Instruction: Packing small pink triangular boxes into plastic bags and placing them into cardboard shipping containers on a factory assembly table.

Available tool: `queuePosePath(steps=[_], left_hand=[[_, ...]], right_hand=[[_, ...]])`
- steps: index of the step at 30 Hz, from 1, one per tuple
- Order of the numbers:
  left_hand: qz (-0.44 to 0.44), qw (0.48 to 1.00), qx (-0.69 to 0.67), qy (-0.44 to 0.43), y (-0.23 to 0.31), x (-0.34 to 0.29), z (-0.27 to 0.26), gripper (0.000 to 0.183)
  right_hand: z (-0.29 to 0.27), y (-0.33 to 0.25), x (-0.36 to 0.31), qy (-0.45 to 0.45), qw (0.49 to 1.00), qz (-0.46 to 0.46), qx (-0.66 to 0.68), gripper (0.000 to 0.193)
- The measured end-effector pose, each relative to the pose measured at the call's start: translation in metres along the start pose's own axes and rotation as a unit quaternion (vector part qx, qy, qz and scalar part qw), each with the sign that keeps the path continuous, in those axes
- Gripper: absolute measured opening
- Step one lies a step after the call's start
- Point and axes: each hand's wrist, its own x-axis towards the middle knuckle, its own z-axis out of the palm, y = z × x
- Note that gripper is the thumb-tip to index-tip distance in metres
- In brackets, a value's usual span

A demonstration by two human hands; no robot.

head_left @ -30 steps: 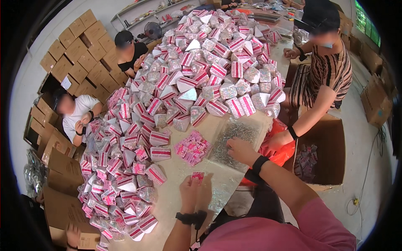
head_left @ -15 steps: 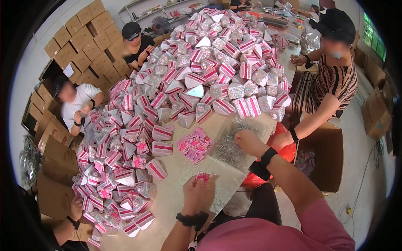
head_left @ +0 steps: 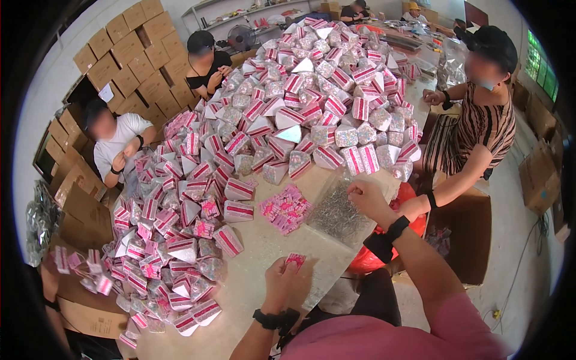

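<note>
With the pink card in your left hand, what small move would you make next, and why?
Probably pinch one small metal piece from the clear bag: the right hand already rests on its edge, while the left hand holds the pink card ready.

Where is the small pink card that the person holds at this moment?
In the head view the small pink card is low and central, pinched at the left hand fingertips over the table, just below the loose heap of pink cards.
</note>
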Motion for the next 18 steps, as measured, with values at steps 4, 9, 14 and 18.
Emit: queuePosePath(steps=[4,9,14,18], left_hand=[[-0.016,1.0,-0.005,-0.004,0.003,-0.002,0.004,0.018],[-0.006,1.0,0.016,-0.013,0.007,-0.006,0.004,0.018],[0.005,1.0,0.004,-0.021,-0.009,-0.005,0.003,0.017],[0.011,1.0,0.005,-0.012,0.009,-0.006,0.006,0.016]], right_hand=[[0.004,0.021,-0.003,-0.044,0.983,-0.089,-0.152,0.013],[-0.005,0.014,-0.008,-0.045,0.997,-0.035,-0.048,0.016],[0.001,0.031,-0.006,-0.035,0.998,-0.047,-0.03,0.015],[-0.004,-0.005,-0.021,-0.085,0.981,0.141,0.105,0.015]])
